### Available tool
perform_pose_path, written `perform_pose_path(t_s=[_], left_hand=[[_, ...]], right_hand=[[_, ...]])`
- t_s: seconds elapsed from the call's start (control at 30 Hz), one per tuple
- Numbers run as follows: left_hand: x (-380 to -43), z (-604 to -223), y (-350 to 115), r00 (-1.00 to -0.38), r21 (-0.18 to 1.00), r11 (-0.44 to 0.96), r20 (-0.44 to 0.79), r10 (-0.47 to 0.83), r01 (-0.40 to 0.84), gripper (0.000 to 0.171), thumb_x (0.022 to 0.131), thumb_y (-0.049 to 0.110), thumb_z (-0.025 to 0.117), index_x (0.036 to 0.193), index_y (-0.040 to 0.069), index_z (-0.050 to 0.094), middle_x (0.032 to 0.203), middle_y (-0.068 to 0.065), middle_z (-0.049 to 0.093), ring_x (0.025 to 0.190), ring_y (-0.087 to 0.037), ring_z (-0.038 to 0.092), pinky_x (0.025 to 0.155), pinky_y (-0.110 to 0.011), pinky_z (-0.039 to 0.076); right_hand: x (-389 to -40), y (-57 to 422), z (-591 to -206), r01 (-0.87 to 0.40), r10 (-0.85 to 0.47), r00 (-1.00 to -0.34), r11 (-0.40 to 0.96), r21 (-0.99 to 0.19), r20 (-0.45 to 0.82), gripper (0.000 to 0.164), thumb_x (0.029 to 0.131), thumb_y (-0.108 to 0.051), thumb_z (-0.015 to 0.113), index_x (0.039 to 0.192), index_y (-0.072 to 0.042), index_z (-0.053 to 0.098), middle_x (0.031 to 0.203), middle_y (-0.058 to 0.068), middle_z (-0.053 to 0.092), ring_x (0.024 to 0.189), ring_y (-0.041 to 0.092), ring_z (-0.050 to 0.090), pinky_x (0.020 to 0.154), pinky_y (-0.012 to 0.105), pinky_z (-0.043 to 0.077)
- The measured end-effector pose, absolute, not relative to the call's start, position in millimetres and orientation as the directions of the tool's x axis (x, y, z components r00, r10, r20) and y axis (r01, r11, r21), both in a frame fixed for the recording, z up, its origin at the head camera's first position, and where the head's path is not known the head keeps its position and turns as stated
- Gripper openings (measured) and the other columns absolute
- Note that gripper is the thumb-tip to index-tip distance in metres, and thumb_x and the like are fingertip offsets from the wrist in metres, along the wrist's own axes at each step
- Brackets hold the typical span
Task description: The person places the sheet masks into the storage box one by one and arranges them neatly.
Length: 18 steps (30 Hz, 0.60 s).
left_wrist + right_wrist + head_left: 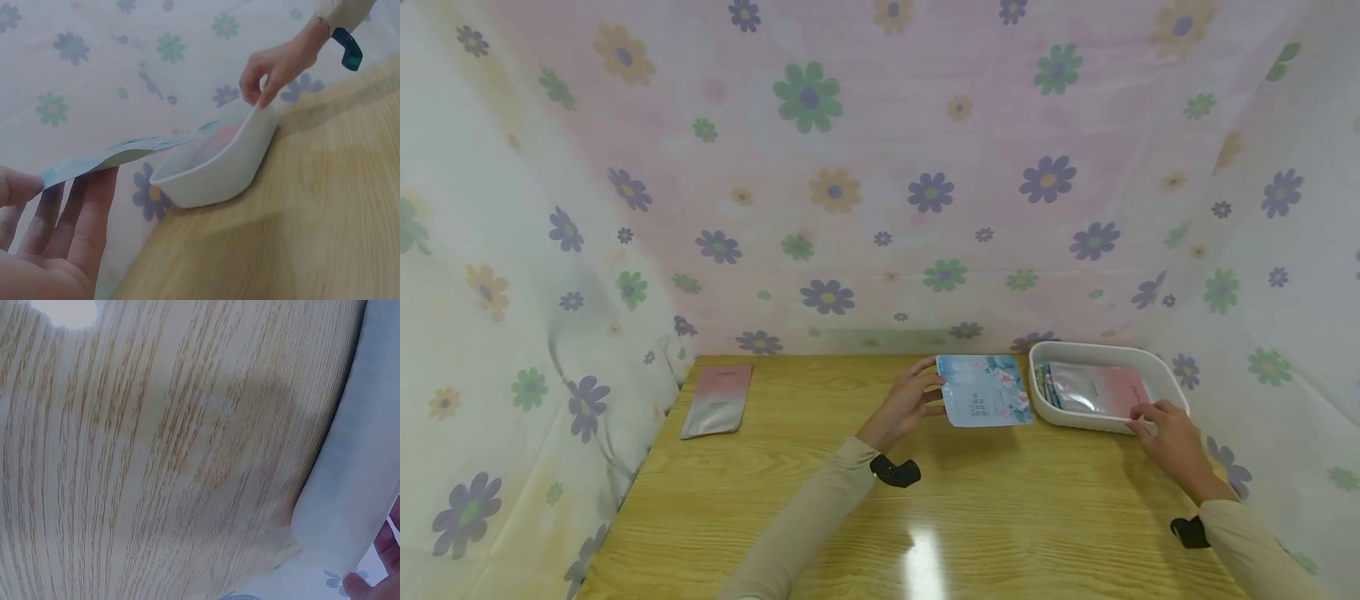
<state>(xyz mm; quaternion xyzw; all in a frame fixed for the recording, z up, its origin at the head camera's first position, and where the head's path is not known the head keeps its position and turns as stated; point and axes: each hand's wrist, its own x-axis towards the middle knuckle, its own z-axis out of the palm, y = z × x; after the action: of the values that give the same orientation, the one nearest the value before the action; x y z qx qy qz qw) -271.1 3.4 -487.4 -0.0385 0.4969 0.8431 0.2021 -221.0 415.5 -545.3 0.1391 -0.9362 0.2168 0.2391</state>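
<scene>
My left hand holds a blue sheet mask packet with pink flowers by its left edge. Thumb on top and fingers underneath, it keeps the packet raised above the table beside the white plastic basket. In the left wrist view, the packet's far end overlaps the basket's near end. My right hand pinches the basket's front rim near its right corner, as the left wrist view also shows. Inside the basket lies a pink and silver sheet mask packet on top, with the edges of other packets showing at its left.
Another pink and silver packet lies flat at the table's far left. The wood-grain table meets a flowered curtain at the back and both sides. The basket stands at the back right, close to the curtain.
</scene>
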Motion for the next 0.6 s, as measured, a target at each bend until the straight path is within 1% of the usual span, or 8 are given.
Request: perform_pose_path(t_s=[0.13,0.23,0.43,0.6], left_hand=[[-275.0,-486.2,12.2,-0.908,0.81,-0.44,-0.256,0.333,-0.389,0.044,0.09,0.002,0.055,0.133,0.013,0.052,0.098,-0.009,0.062,0.076,-0.02,0.064,0.06,-0.037,0.053],[-278.9,-485.6,19.9,-0.902,0.8,-0.451,-0.248,0.353,-0.396,0.046,0.091,0.002,0.055,0.135,0.012,0.05,0.099,-0.009,0.062,0.078,-0.02,0.063,0.061,-0.036,0.053],[-285.6,-483.8,37.8,-0.894,0.797,-0.451,-0.237,0.38,-0.402,0.047,0.091,0.003,0.056,0.136,0.012,0.048,0.101,-0.009,0.06,0.081,-0.021,0.061,0.066,-0.039,0.05],[-291.0,-482.8,51.7,-0.895,0.792,-0.46,-0.229,0.383,-0.4,0.044,0.09,0.003,0.057,0.133,0.013,0.05,0.103,-0.01,0.061,0.081,-0.022,0.062,0.067,-0.04,0.05]], right_hand=[[-220.3,414.8,-545.1,-0.364,-0.159,-0.848,0.869,-0.336,0.506,0.018,0.072,0.005,0.075,0.083,-0.002,0.064,0.08,0.017,0.055,0.069,0.034,0.051,0.053,0.042,0.038],[-220.0,415.1,-546.3,-0.355,-0.153,-0.852,0.872,-0.338,0.501,0.017,0.072,0.004,0.075,0.083,-0.003,0.064,0.08,0.017,0.056,0.071,0.035,0.051,0.054,0.043,0.038],[-218.8,416.2,-547.5,-0.35,-0.146,-0.854,0.871,-0.344,0.499,0.017,0.072,0.004,0.075,0.083,-0.004,0.064,0.081,0.018,0.056,0.072,0.037,0.051,0.054,0.044,0.037],[-219.9,415.2,-545.4,-0.373,-0.159,-0.838,0.865,-0.336,0.522,0.019,0.07,0.006,0.075,0.081,-0.004,0.063,0.08,0.018,0.056,0.071,0.035,0.052,0.054,0.043,0.038]])
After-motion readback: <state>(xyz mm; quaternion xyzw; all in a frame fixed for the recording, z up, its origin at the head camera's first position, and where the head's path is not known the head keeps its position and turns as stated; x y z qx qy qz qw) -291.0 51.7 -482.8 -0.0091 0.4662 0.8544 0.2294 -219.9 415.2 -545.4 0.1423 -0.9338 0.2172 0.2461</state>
